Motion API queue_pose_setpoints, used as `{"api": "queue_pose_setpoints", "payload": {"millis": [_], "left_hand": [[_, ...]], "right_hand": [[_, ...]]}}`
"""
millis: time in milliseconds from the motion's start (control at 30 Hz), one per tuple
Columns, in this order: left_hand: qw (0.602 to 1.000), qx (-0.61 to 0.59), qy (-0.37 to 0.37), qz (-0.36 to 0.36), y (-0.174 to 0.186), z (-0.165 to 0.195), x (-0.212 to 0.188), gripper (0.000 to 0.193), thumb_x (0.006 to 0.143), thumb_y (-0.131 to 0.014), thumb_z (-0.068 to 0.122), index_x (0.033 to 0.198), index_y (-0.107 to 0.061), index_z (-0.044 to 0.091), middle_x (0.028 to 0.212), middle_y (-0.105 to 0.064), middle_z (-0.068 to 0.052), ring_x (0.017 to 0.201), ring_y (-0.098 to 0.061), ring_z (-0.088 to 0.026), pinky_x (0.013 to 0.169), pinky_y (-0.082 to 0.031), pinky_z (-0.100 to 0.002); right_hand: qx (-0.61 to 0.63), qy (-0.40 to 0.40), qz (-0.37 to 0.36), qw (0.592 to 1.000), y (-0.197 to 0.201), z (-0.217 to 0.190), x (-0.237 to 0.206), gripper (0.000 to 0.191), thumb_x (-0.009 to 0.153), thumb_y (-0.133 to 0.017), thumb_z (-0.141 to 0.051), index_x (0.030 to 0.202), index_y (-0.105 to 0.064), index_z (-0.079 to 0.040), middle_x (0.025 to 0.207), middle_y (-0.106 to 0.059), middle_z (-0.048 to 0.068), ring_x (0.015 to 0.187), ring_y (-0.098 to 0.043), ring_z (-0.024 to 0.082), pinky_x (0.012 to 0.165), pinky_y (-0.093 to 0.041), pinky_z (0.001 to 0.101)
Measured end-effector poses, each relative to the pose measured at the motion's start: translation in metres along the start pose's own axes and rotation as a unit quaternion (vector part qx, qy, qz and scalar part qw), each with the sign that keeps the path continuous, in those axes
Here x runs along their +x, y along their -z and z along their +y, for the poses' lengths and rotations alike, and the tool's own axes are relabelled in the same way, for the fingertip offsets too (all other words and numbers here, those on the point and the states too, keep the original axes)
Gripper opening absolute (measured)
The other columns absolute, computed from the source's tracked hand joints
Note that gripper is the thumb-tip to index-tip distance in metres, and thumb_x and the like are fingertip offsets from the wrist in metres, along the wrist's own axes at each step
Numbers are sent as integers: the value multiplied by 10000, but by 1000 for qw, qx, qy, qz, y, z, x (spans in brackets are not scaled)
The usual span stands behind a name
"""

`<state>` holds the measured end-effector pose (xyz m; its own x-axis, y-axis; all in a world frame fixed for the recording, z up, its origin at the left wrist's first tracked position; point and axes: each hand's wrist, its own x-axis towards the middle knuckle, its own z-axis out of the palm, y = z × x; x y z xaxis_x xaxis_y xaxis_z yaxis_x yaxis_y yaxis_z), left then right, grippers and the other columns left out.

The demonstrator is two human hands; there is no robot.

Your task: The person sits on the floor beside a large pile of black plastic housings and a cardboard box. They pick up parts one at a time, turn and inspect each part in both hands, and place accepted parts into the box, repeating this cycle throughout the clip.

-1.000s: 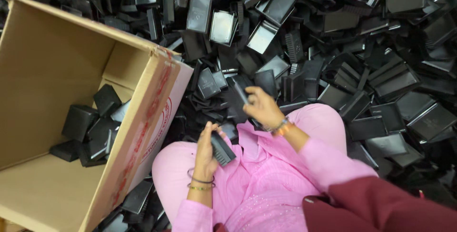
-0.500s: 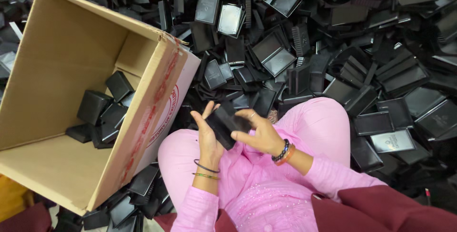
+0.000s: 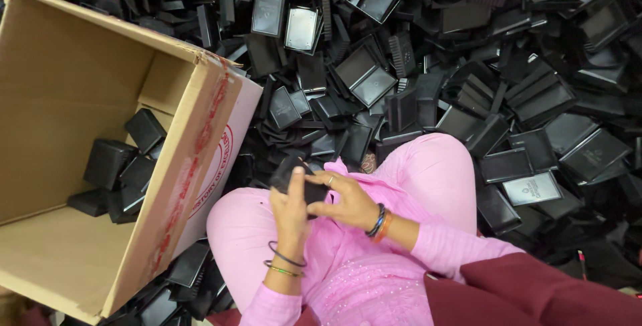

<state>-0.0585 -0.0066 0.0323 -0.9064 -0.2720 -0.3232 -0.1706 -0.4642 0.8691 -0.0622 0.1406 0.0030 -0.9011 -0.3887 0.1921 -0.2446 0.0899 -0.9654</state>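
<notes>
Sitting among the heap, a person in pink is holding a small black plastic case over the lap, just above the knees. The left hand is wrapping around the case from below, fingers closed on its near side, while the right hand is gripping it from the right, fingertips pressing on its top edge. Both hands are meeting on the same piece, so it is sitting clamped between them.

A large cardboard box is lying tipped on its side to the person's left, its open mouth facing away from the lap and its taped flap edge running close beside the left knee. Several black cases are resting in a loose cluster against the box's back corner; much of the box floor in front of them is showing bare cardboard.

A pile of black trays and lids is crowding in on the far and right sides, reaching right up to the knees, with pieces tilting at all angles. A dark red cloth is lying over the right forearm's side.
</notes>
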Motion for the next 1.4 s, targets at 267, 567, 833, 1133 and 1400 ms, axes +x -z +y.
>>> {"api": "queue_pose_setpoints", "payload": {"millis": [267, 567, 833, 1133, 1400], "left_hand": [[932, -283, -218, -64, 55, 192, 19, 783, 936, -791, 478, 1447, -474, -23, 1267, -587, -147, 1176, -581, -246, 1055, -505, -366], [996, -59, 71, -9, 29, -18, 47, 563, 960, -709, 296, 1384, -451, 31, 1264, -622, -50, 1142, -579, -173, 993, -466, -355], [987, -138, 77, 32, 22, -47, 65, 703, 895, -692, 144, 1532, -402, 80, 1137, -635, -135, 1018, -606, -232, 925, -486, -395], [916, -311, 230, -103, 56, -38, 53, 307, 818, -641, 155, 1117, -614, 91, 1091, -682, -110, 988, -689, -267, 943, -569, -447], [897, -136, 415, -68, 24, -59, 49, 611, 890, -588, 603, 1165, -708, 70, 893, -695, -74, 786, -670, -195, 731, -570, -343]], "right_hand": [[-382, -95, 70, 917, 76, 130, 38, 243, 864, -728, -107, 1102, -724, -65, 1045, -653, 135, 951, -668, 331, 816, -537, 419], [-414, 31, -38, 909, 60, 120, 57, 208, 739, -757, -203, 882, -668, -82, 929, -654, 120, 921, -649, 348, 794, -447, 482], [-75, -9, -181, 981, 66, 63, 85, 306, 941, -722, -315, 1108, -727, -59, 1025, -732, 54, 931, -722, 140, 822, -578, 298], [-506, -120, 72, 851, 116, 178, 166, 129, 841, -732, -188, 919, -755, -89, 965, -710, 99, 962, -656, 346, 840, -440, 551], [286, -244, 168, 911, 48, 90, 40, 124, 966, -732, -157, 1001, -687, -46, 889, -640, 5, 794, -587, 106, 721, -503, 263]]}}
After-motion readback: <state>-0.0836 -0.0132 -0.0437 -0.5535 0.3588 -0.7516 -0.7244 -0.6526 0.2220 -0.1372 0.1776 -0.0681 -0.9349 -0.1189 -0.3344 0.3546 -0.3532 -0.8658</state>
